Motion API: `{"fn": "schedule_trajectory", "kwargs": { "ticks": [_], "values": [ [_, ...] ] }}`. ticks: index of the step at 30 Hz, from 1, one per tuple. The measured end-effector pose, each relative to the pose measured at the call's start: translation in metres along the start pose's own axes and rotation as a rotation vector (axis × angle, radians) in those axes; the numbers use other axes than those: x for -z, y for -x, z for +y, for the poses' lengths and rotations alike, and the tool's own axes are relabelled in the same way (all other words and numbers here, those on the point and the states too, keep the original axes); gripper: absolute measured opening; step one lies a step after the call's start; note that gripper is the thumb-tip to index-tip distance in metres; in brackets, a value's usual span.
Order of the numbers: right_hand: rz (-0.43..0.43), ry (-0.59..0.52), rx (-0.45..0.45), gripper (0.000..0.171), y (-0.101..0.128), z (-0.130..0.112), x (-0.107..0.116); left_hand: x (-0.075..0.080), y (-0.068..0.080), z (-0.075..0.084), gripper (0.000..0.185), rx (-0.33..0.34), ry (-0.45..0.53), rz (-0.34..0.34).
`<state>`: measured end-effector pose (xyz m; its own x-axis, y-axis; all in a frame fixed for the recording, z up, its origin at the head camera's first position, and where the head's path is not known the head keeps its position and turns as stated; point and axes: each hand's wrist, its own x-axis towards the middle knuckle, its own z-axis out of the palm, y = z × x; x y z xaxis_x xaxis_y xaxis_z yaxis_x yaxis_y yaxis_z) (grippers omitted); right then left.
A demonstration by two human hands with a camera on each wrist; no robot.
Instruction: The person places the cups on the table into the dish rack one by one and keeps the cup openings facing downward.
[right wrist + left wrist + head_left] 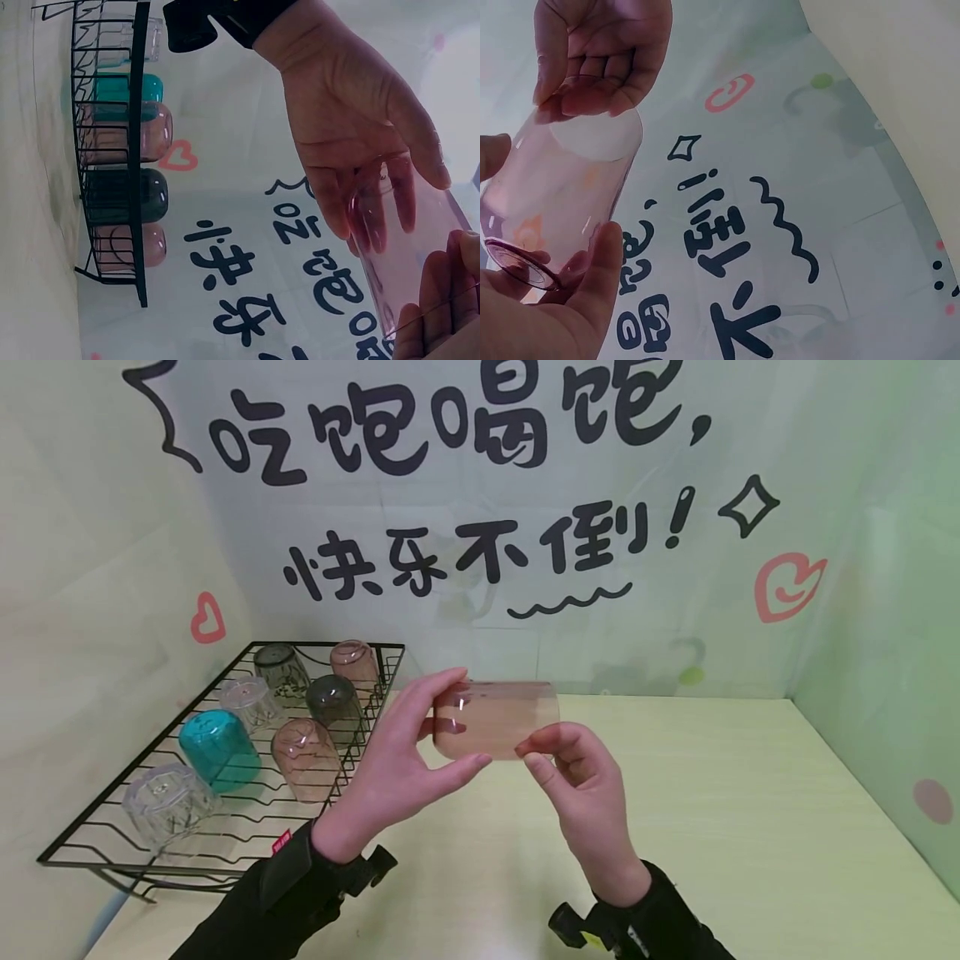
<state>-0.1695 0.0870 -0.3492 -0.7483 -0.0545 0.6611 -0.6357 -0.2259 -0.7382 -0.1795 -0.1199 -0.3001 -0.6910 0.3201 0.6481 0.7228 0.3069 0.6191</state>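
Note:
A transparent pink glass [495, 718] lies sideways in mid-air between both hands, above the table. My left hand [401, 756] holds its base end, with fingers behind the glass and the thumb along the lower side. At the other end, my right hand [588, 793] pinches the rim between thumb and fingers. The left wrist view shows the round base of the glass [562, 187] by the left palm and the right fingers over the rim. In the right wrist view, the left fingers show through the glass wall [412, 247].
A black wire rack [247, 839] stands at the left, with several upturned glasses on it: clear, grey, pink and a teal glass [219, 750]. The pale wooden table [750, 827] extends to the right. Behind it hangs a white sheet [420, 635] with black lettering.

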Motion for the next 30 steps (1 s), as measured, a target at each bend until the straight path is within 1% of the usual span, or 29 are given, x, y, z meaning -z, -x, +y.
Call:
{"fn": "schedule_trajectory", "kwargs": {
  "ticks": [3,11,18,21,27,30],
  "values": [
    [0.002,-0.013,-0.037,0.014,0.001,0.001,0.0,0.0,0.0,0.0,0.08,0.0,0.023,0.008],
    [-0.004,-0.037,-0.039,0.014,0.001,0.002,-0.002,0.001,0.002,0.003,0.078,-0.014,-0.031,0.028],
    [0.002,-0.023,-0.077,0.016,0.0,0.001,-0.002,0.003,0.001,0.004,0.078,-0.016,-0.073,0.038],
    [-0.015,-0.029,-0.061,0.019,-0.002,0.001,0.0,0.004,0.001,0.004,0.078,-0.016,-0.073,0.042],
    [-0.084,-0.085,-0.005,0.032,-0.004,0.002,0.006,0.01,0.003,0.003,0.078,-0.011,-0.085,0.066],
    [-0.102,-0.096,0.015,0.037,-0.004,0.003,0.01,0.014,0.004,0.003,0.078,-0.007,-0.094,0.078]
  ]
}}
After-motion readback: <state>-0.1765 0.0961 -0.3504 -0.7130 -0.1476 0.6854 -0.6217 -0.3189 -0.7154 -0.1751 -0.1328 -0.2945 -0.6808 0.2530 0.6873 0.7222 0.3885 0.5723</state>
